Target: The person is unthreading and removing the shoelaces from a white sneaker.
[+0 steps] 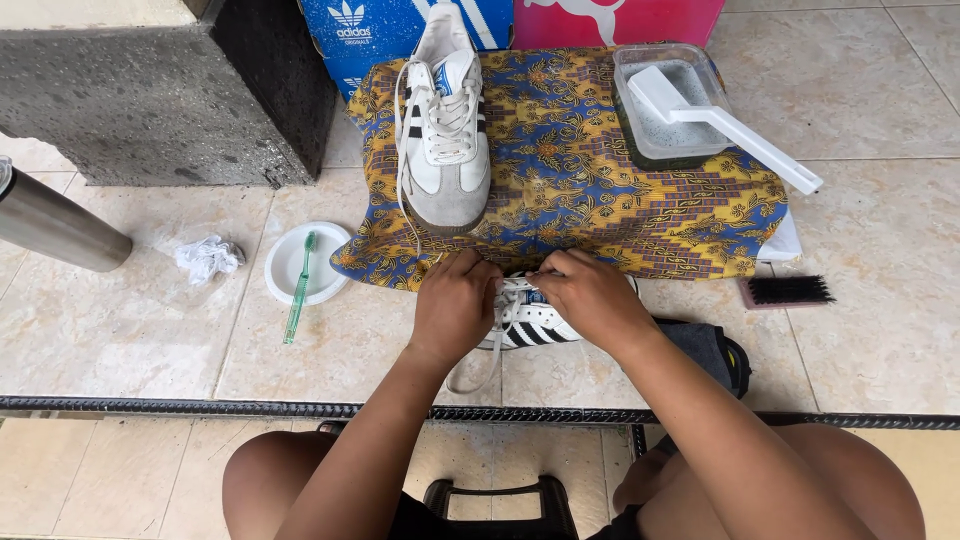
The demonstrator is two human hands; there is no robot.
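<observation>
Head view looks down at a white shoe (528,322) with black side stripes, lying on the tiled floor (130,320) just in front of a patterned cloth (600,200). Both hands cover much of it: the left hand (455,305) is curled over its left side, fingers bent onto the white lace (478,372), and the right hand (592,297) pinches the lace at the top of the shoe between thumb and fingers. A loop of lace trails toward the person's knees.

A second shoe (445,130), white with a grey toe and black stripes, stands on the blue and yellow cloth, its toe toward the person and its lace hanging over the cloth's edge. Behind the cloth stand a blue box (370,40) with white stripes and a white logo, and beside it a pink box (640,20) with a white logo.

On the cloth's right sits a clear tub (630,100) of foamy water with a white brush (730,125) laid across it, its handle reaching over the rim. A black brush (785,291) lies on the floor to the right. To the left are a white plate (285,265) with a green toothbrush (300,290) across it, a crumpled tissue (208,257), and a metal flask (55,228). A dark stone block (150,90) stands at upper left.
</observation>
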